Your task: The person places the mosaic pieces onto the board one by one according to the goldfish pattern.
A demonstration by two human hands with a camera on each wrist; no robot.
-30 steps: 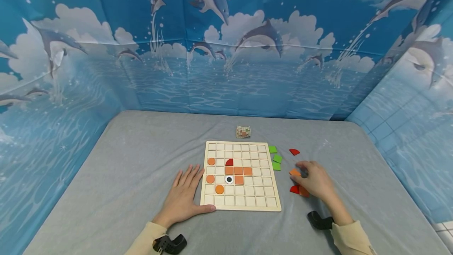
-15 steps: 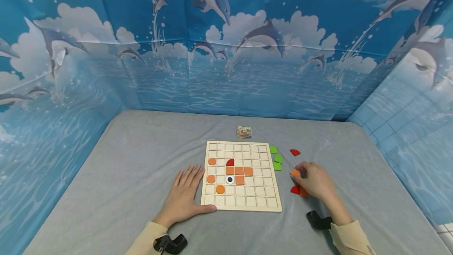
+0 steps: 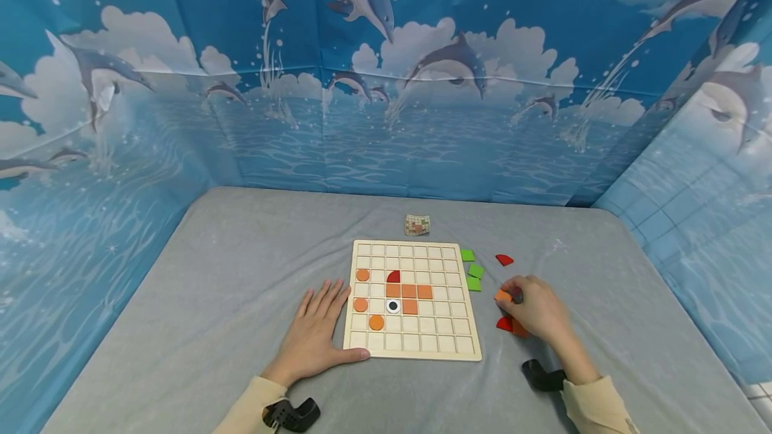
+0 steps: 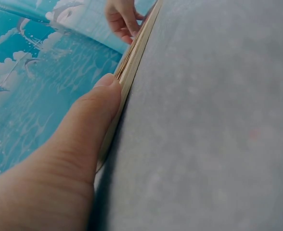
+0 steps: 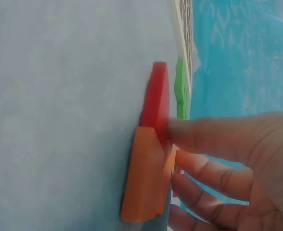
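Note:
My left hand (image 3: 318, 333) lies with fingers spread along the left side of the wooden grid board (image 3: 446, 327). Its thumb (image 4: 91, 115) presses against the near edge, by the corner. Right of the board, my right hand (image 3: 537, 303) pinches an orange tile (image 3: 502, 295) between thumb and fingertips, low over the table. Just nearer me lie a red quarter-circle tile (image 5: 157, 96) and another orange tile (image 5: 144, 173), touching each other. On the board sit several orange squares (image 3: 409, 291), orange discs (image 3: 376, 322), a red quarter-circle (image 3: 393, 276) and a white-and-black eye disc (image 3: 393, 306).
Several green tiles (image 3: 475, 271) lie against the board's right edge. A further red quarter-circle tile (image 3: 504, 260) lies beyond my right hand. Behind the board rests a small patterned card (image 3: 417, 225). Grey cloth covers the table (image 3: 271, 233); a dolphin-print curtain (image 3: 386, 139) surrounds it.
My right fingertips have drawn in slightly around the orange tile. The left hand, the board and the other tiles stay where they were.

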